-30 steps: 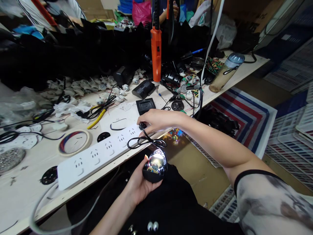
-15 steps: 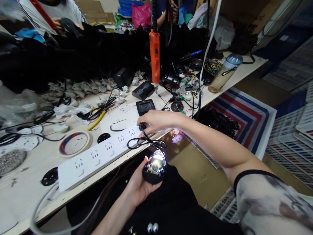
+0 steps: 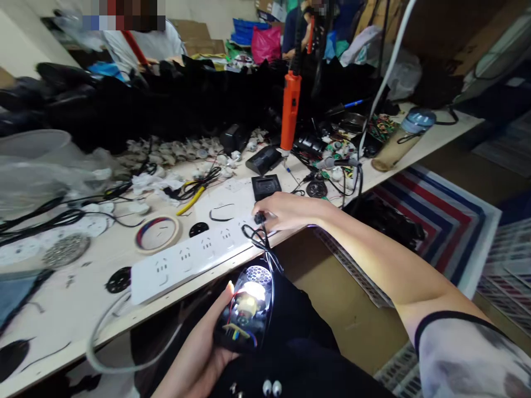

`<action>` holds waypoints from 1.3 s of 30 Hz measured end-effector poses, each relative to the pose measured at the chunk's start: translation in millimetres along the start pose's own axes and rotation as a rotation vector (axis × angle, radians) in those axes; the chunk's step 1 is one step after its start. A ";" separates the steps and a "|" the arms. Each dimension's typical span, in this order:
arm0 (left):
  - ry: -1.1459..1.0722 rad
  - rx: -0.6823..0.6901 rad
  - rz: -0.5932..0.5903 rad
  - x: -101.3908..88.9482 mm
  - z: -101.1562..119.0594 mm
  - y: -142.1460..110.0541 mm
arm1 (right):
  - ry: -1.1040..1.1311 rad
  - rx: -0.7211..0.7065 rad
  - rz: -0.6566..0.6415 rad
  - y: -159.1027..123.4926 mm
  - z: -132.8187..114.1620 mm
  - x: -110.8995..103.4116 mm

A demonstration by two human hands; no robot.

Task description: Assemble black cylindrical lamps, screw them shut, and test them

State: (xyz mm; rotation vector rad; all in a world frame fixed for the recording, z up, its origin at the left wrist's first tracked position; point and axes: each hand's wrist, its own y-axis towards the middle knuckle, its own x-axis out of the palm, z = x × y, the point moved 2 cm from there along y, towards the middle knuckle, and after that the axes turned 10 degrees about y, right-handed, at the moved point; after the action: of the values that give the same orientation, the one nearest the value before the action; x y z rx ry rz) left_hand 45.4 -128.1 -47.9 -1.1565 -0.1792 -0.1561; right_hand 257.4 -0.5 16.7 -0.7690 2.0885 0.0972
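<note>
The left hand (image 3: 207,354) sits low in the view, at about 6 o'clock, with its fingers curled around a dark, egg-shaped lamp housing (image 3: 244,312) whose open face shows a bright glowing light, coloured wires and a dotted lens disc at its top end. A thin black cord (image 3: 260,243) loops up from the housing toward 12 o'clock and ends in a small black plug (image 3: 259,218), which the right hand (image 3: 286,211) pinches between thumb and fingertips at the right end of a long white power strip (image 3: 191,257). The strip lies along the near edge of the workbench (image 3: 62,315), running from about 9 o'clock of the plug down toward the left. Just beyond the strip, at its 11 o'clock, lies a roll of tape (image 3: 156,232), with yellow-handled pliers (image 3: 191,200) farther on. At 12 o'clock of the right hand sits a black square part (image 3: 266,186), and above it hangs an orange electric screwdriver (image 3: 289,113), upright, tip down near the bench. Toward 2 o'clock a water bottle (image 3: 400,138) lies tilted near the bench's far corner. No brand, label or writing can be read on any of these; the strip shows only its socket slots.
</note>
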 end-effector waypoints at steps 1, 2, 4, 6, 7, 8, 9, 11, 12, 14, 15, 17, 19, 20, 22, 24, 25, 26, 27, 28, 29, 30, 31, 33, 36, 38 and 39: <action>-0.022 0.068 0.038 -4.1 0.9 -10.0 | 0.001 -0.010 0.014 -0.5 -0.2 0.4; -0.051 0.136 0.071 -7.6 2.4 -18.9 | 0.002 -0.018 0.024 -0.6 0.0 1.1; -0.130 0.247 0.108 -13.3 7.4 -31.3 | 0.013 -0.007 0.026 -0.1 1.5 2.6; -0.211 0.322 0.126 -17.9 16.9 -34.8 | 0.036 0.034 0.020 0.8 4.2 3.7; -0.244 0.351 0.132 -19.9 23.6 -33.3 | 0.054 0.048 0.021 1.3 5.4 3.9; -0.274 0.376 0.129 -21.6 31.8 -30.1 | 0.072 0.057 0.032 1.8 6.3 3.9; -0.301 0.395 0.113 -22.8 40.9 -25.7 | 0.093 0.059 0.029 2.2 6.9 4.2; -0.350 0.414 0.030 -23.2 61.1 -15.4 | 0.134 0.078 0.031 2.9 7.4 6.0; -0.368 0.419 -0.019 -22.8 71.2 -10.5 | 0.150 0.087 0.046 3.2 7.2 7.9; -0.374 0.423 -0.100 -21.7 89.9 -2.9 | 0.125 0.098 0.121 3.5 6.6 14.0; -0.364 0.418 -0.122 -21.3 98.0 -0.1 | 0.107 0.099 0.169 3.5 6.4 18.4; -0.328 0.412 -0.152 -21.1 111.9 4.0 | 0.084 0.082 0.249 3.2 6.5 29.6; -0.310 0.418 -0.172 -22.0 123.8 7.7 | 0.064 0.040 0.329 2.8 7.7 40.9; -0.314 0.423 -0.176 -23.0 129.3 9.9 | 0.050 0.018 0.367 2.6 9.0 45.7; -0.338 0.429 -0.172 -25.8 139.5 15.8 | 0.026 -0.013 0.418 2.0 12.9 52.7; -0.368 0.424 -0.160 -28.8 148.3 22.3 | 0.002 -0.041 0.440 1.4 17.9 55.8; -0.383 0.424 -0.158 -29.8 152.3 25.2 | -0.010 -0.063 0.441 1.1 20.4 56.1; -0.395 0.423 -0.167 -30.3 155.9 27.3 | -0.024 -0.092 0.438 0.9 22.6 55.8; -0.407 0.415 -0.175 -30.2 158.9 28.7 | -0.041 -0.124 0.433 0.8 24.4 55.3; -0.418 0.401 -0.180 -29.7 161.3 29.3 | -0.060 -0.153 0.428 0.8 25.7 54.7; -0.426 0.380 -0.176 -29.0 163.1 29.2 | -0.081 -0.175 0.424 1.0 26.5 54.2; -0.429 0.355 -0.163 -28.0 164.4 28.6 | -0.103 -0.187 0.420 1.4 26.7 54.0; -0.428 0.327 -0.144 -26.9 165.2 27.8 | -0.124 -0.185 0.417 1.8 26.5 54.0; -0.412 0.277 -0.113 -25.0 165.5 26.3 | -0.158 -0.160 0.401 2.6 25.3 54.7; -0.382 0.234 -0.121 -23.2 164.5 26.7 | -0.181 -0.122 0.363 3.0 23.5 56.2; -0.381 0.222 -0.144 -23.0 163.8 28.5 | -0.180 -0.110 0.348 2.9 23.1 56.4; -0.386 0.218 -0.155 -23.0 163.6 29.6 | -0.174 -0.109 0.344 2.9 23.1 56.1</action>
State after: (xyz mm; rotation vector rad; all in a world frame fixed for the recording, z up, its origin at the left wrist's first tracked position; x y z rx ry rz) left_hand 19.4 34.6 -15.5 -0.9452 -0.6139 -0.0466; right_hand 248.9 -17.6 -41.0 -0.4391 2.0413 0.4537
